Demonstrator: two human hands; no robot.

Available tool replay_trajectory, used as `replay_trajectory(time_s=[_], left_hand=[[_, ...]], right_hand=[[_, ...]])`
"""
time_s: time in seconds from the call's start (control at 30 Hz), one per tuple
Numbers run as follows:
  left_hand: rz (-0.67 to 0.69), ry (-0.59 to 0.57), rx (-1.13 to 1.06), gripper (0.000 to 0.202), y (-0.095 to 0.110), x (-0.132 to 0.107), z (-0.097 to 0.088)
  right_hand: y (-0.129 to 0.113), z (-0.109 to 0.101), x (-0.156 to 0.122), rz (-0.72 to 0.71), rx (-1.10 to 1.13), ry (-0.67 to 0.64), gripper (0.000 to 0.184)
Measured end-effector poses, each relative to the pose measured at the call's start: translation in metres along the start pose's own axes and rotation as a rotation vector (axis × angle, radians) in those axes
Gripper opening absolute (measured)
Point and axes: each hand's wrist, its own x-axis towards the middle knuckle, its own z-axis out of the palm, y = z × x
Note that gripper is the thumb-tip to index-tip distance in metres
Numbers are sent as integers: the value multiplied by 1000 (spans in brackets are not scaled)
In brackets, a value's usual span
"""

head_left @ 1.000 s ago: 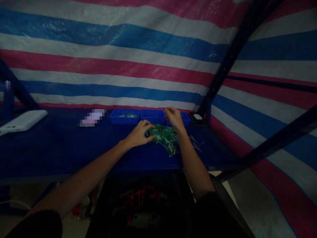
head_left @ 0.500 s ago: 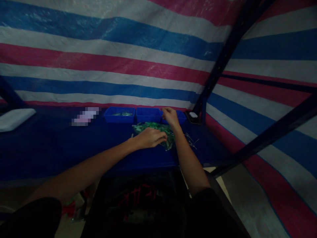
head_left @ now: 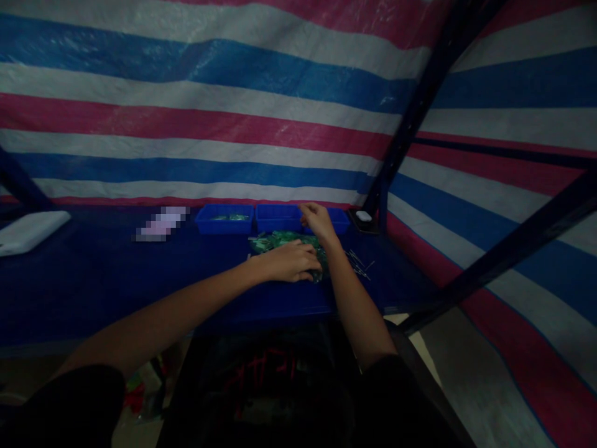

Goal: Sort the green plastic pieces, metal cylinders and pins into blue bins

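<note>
My left hand (head_left: 295, 261) rests palm down on a pile of green, shiny plastic packets (head_left: 280, 238), its fingers spread and bent over the near side. My right hand (head_left: 319, 223) is raised above the far side of the pile, in front of the middle blue bin (head_left: 278, 226) and the right blue bin (head_left: 339, 219). Its fingers are curled together; whatever may be between them is too small and dark to make out. Several thin, light sticks (head_left: 358, 264) lie loose to the right of my right forearm.
The left blue bin (head_left: 205, 223) holds some shiny packets. A small white case (head_left: 364, 216) sits on a dark flat item at the back right. To the left are a white box (head_left: 35, 231) and a blurred-out pinkish item (head_left: 161, 224). A dark metal post (head_left: 396, 149) rises at right.
My left hand has moved slightly right and down onto the packets, its fingers spreading from a pinch. My right hand has shifted a little left near the bins.
</note>
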Motion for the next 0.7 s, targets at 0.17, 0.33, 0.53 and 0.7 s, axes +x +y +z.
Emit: replay_trajectory(time_s=[0.17,0.33,0.53,0.7], left_hand=[[-95,173,-35,15,-3,-12,-1],[-464,600,-224,15,-20,-30,-4],[-784,956,-218,15,-44,-49,0],[-763,1035,-286,13,-45,-51,0]], right_hand=[[1,4,1,-12,15,-9,19],[-2,7,-1,-17,-2,20,22],[-10,15,-10,-36,-120,91,41],[-19,20,-21,274,-53,-193,64]])
